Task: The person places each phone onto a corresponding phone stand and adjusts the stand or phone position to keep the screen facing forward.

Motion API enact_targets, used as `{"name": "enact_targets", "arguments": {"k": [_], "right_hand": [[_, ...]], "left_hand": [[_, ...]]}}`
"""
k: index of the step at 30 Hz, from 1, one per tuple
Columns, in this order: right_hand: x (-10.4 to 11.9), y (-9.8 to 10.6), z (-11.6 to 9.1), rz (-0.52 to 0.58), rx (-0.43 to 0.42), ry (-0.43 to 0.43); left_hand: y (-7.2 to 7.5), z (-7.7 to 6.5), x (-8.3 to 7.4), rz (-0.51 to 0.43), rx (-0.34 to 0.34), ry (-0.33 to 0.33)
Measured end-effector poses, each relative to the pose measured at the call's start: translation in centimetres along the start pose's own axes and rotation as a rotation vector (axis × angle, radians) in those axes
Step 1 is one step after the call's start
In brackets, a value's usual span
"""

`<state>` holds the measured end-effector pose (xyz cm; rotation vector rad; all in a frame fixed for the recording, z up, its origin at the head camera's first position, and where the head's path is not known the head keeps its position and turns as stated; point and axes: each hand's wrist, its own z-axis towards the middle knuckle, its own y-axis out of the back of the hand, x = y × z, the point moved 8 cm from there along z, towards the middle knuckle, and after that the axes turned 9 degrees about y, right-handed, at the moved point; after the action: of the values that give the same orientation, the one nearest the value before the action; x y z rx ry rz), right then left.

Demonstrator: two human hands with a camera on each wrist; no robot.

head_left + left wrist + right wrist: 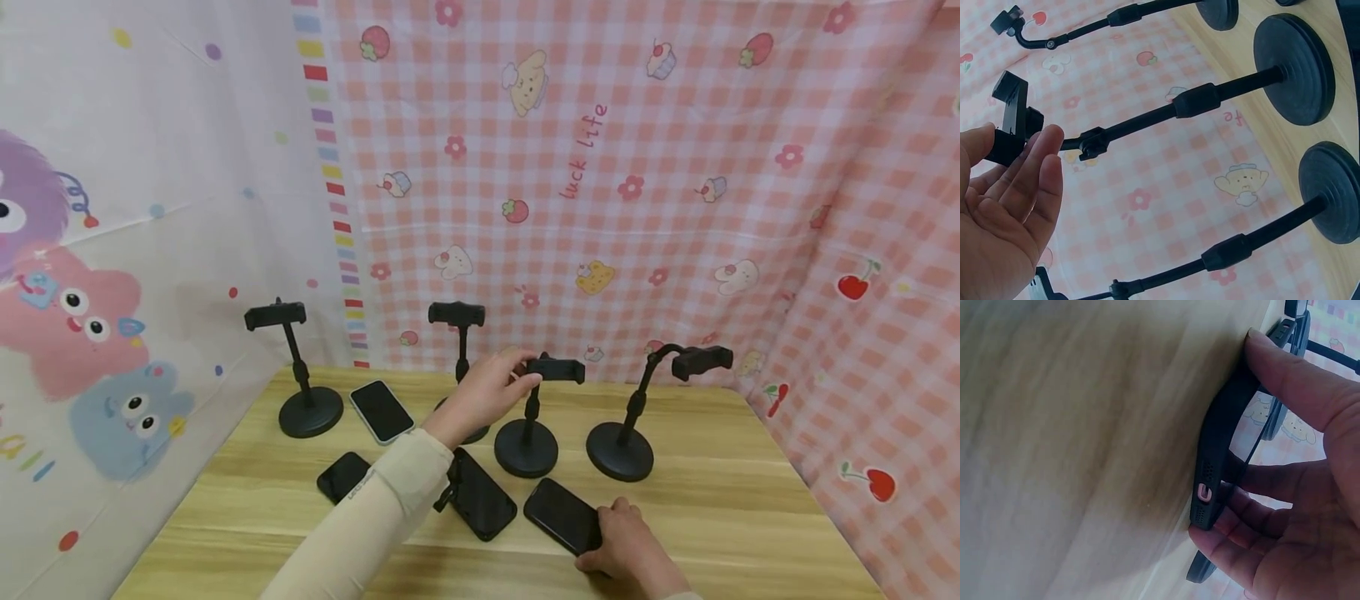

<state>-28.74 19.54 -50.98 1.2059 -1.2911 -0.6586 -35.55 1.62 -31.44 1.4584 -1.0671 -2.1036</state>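
My left hand (489, 388) is at the clamp of a black phone stand (527, 450), pinching its left end between thumb and fingers. In the left wrist view the clamp (1020, 106) stands sideways with nothing in it. My right hand (632, 540) grips the near right end of a black smartphone (561, 514), thumb on one edge and fingers on the other. The right wrist view shows the phone's dark end edge (1222, 437) with a pink-rimmed port, close to the tabletop. My fingers hide that end from above.
Other black stands are a left one (311, 412), one behind my left arm (459, 315) and a bent-neck one (621, 451) at right. A white-edged phone (382, 412), a black phone (485, 502) and another (342, 477), partly under my sleeve, lie on the wooden table (720, 517).
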Motion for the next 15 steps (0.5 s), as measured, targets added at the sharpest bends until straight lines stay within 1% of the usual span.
{"name": "enact_targets", "arguments": {"k": [10, 15], "right_hand": [[-0.33, -0.33, -0.26, -0.007, -0.015, -0.006], [-0.47, -0.44, -0.31, -0.003, -0.005, -0.017]], "left_hand": [[0.03, -0.15, 0.06, 0.031, -0.044, -0.015], [0.26, -0.27, 0.10, 0.058, -0.091, -0.039]]}}
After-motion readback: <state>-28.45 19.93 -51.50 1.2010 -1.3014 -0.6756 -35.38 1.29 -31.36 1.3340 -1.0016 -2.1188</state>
